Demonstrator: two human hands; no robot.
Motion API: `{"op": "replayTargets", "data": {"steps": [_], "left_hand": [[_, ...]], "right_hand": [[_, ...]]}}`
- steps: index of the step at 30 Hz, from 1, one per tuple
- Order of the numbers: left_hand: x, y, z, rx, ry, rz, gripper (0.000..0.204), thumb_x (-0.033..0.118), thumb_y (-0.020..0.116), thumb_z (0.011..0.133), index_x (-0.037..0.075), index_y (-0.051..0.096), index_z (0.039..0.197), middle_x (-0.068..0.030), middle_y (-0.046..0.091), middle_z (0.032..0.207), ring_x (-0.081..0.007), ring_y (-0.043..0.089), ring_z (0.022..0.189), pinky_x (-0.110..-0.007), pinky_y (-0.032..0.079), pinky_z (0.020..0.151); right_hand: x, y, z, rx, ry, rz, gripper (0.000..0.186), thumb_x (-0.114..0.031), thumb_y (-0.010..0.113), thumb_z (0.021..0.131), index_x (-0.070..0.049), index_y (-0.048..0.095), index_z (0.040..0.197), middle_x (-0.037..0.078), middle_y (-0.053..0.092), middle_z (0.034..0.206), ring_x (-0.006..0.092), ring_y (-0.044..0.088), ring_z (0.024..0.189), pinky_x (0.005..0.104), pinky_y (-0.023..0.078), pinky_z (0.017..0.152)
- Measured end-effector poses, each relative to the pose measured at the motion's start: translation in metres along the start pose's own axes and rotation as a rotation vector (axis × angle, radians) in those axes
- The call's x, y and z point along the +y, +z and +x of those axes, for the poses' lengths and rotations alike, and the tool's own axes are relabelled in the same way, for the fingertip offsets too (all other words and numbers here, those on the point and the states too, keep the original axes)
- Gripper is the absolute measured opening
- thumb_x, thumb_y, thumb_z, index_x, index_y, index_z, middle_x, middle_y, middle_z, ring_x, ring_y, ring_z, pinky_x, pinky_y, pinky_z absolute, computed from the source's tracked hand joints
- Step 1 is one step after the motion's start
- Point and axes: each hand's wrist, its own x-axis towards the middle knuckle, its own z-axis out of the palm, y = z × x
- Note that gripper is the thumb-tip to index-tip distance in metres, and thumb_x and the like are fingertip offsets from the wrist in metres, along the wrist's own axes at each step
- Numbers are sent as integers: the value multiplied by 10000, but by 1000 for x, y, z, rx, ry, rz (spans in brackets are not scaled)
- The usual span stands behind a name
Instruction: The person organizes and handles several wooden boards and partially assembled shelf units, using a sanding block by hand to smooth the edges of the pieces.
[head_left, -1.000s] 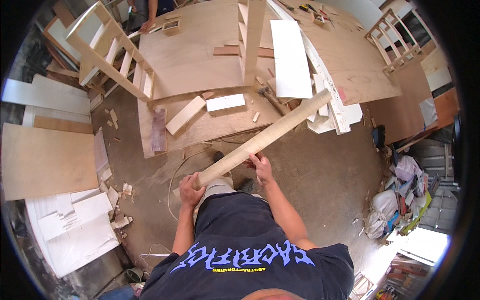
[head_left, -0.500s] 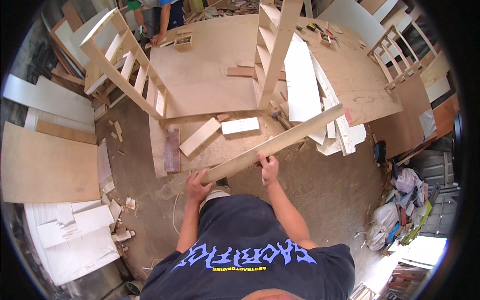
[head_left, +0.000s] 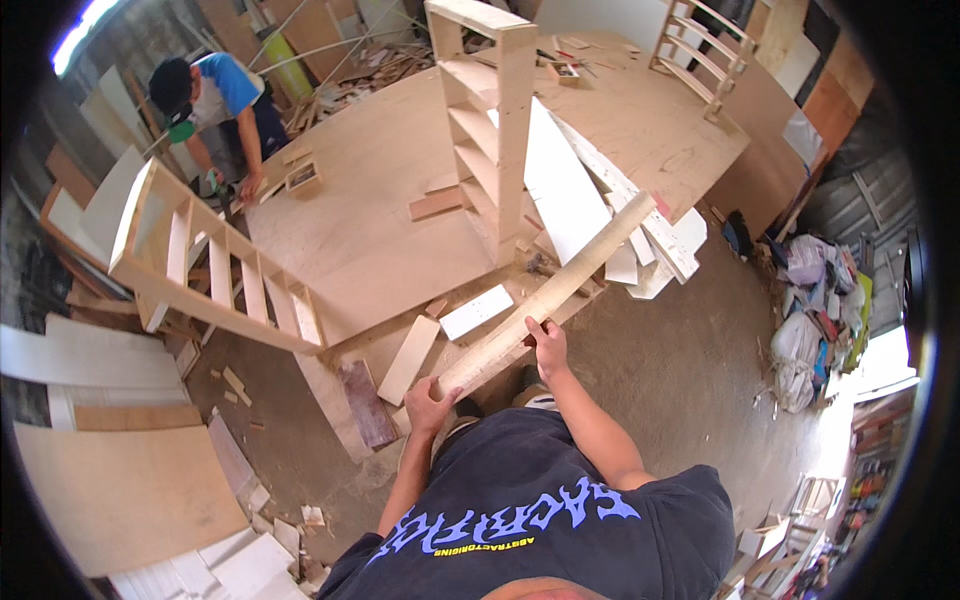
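Note:
A long, narrow wooden board (head_left: 560, 288) slants from lower left to upper right in front of me, gripped by both hands. My left hand (head_left: 431, 405) is closed on its near end, the thumb lying on the upper face. Farther along, my right hand (head_left: 546, 348) pinches the lower edge. Just beyond the board, a white-faced block (head_left: 476, 312), a pale wood piece (head_left: 408, 360) and a dark reddish piece (head_left: 368, 403) lie on the work surface. A hammer (head_left: 541, 265), partly hidden, rests near the board's middle.
A ladder-like wooden frame (head_left: 215, 262) leans at the left; a tall shelf frame (head_left: 490, 130) stands on the large plywood sheet (head_left: 350, 240). White panels (head_left: 570, 190) lie at right. A co-worker (head_left: 225, 110) bends over the far left edge. Bags (head_left: 800, 340) pile at far right.
The view has swung, bringing more of the co-worker into sight. The board now slants more steeply, its broad face turned more upward. Both my hands still hold it.

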Motion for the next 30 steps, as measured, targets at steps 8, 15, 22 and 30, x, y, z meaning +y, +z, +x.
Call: {"op": "replayTargets", "data": {"steps": [8,15,22,30], "left_hand": [[4,36,12,-120,-58,-22,601,441,872,720,-4,722,1096,-189,734,1048,-332,711,970,-418,542,861],[5,70,-3,-120,-214,4,507,461,799,801,28,758,1063,-189,751,939,-311,738,888,-398,557,821],[26,140,-36,169,-419,26,404,421,754,859,34,775,972,-165,750,852,-260,731,805,-365,546,758],[36,202,-104,322,-551,-89,323,342,726,920,23,761,958,-84,741,809,-165,680,750,-317,520,727]], "right_hand": [[-6,-32,27,90,100,24,267,-345,697,967,-81,669,989,-13,635,818,74,579,666,248,498,647],[-8,-94,69,32,139,141,353,-376,638,1000,-33,670,1080,36,686,961,140,649,785,303,519,752],[-34,-183,122,-77,25,-316,417,-409,580,1021,-30,665,1175,60,712,964,146,709,823,297,540,719],[-7,-228,163,236,410,-51,244,-223,715,949,-10,597,966,96,650,867,193,688,700,313,561,601]]}}
